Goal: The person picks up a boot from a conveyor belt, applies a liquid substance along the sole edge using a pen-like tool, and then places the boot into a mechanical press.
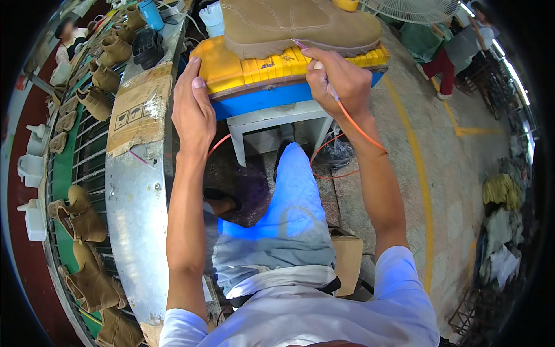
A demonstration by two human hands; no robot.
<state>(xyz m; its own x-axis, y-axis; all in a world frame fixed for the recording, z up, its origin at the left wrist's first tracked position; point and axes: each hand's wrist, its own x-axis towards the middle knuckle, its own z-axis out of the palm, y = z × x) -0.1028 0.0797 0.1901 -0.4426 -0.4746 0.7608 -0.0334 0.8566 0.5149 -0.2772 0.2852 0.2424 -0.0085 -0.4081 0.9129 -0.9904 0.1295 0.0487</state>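
1. While the head view puts nearly everything of interest around 12 o'clock, the tan boot (300, 26) there runs partly out of the picture; it sits sole-down on a yellow-topped block (222, 66), whose blue side faces the person above a pale stool (237, 127).

2. At 1 o'clock the right hand (343, 81) is curled in a pen-like grasp round a slim tool (298, 44), its point aimed at the line where upper and sole meet. An orange cord (358, 132) trails from the tool's rear end.

3. At 10 o'clock the left hand (193, 104) lies along the block's left end, fingers extended, apart from the boot and seemingly bracing the block.

4. The step in hand looks like tracing or marking the boot's lower edge. Whether the tip actually touches is hard to tell, as it is small in this wide view.

5. The next move would seem to call for a light, even pass of the tip close to the sole line, the block kept steady and the cord slack.

6. From 8 to 10 o'clock runs the metal counter (136, 231), with cardboard (139, 107) over part of it; beyond, more tan boots (81, 214) stand on a rack.
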